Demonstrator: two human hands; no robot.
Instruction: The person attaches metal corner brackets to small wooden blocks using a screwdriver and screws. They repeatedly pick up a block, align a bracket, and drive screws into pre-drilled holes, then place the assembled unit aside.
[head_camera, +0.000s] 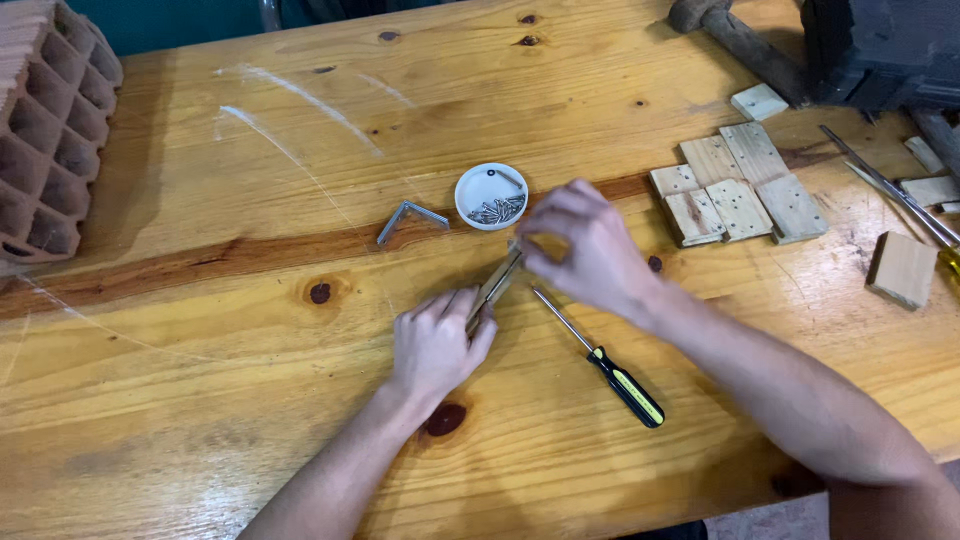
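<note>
On a varnished wooden workbench, my left hand grips the near end of a narrow metal bracket that lies slanted on the wood. My right hand is pinched at the bracket's far end, fingers closed on it or on something small there; what sits between the fingertips is hidden. Just beyond the hands stands a small white dish holding several screws. A second L-shaped metal bracket lies to the dish's left. A screwdriver with a black and yellow handle rests right of my left hand.
Several small pale wooden blocks lie grouped at the right, with a loose block nearer the edge. A hollow clay brick sits at the far left. A dark vise and a mallet handle occupy the back right.
</note>
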